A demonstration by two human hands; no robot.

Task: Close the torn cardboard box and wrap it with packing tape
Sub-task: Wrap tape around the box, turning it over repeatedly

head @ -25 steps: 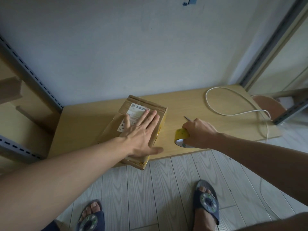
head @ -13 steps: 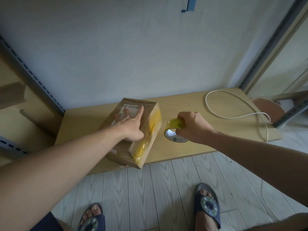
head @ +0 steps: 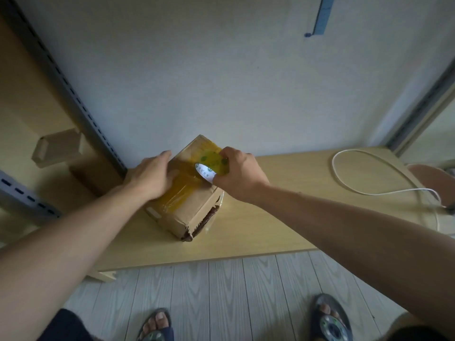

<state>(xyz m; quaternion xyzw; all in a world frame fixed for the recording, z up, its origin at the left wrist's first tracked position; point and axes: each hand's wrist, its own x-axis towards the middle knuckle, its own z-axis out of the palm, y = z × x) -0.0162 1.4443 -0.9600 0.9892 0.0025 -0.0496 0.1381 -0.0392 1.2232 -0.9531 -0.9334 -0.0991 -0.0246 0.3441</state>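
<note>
Both hands are on top of the cardboard box (head: 192, 210). The left hand (head: 150, 177) lies flat on the box's left part, its fingers fairly straight and pointing toward the wall, pressing down. The right hand (head: 237, 174) is curled round a roll of packing tape (head: 214, 162) and holds it against the far right part of the top, with the white inner core of the roll facing the camera.

The box stands between the two hands on the left half of the low wooden table (head: 283, 225). It is nearer the back edge than the front and turned so that one corner points at the front edge. A glossy, yellowish band of tape (head: 177, 193) runs across its top from under the left hand toward the roll. The near lower corner is a torn seam (head: 204, 220), ragged and gaping dark along the right side. A small pale label (head: 154, 212) shows on the near left side.

Well apart, toward the table's right end, lies a looped white cable (head: 344, 178). Below the front edge, on the pale plank floor, two feet in slippers (head: 331, 321) are in view.
</note>
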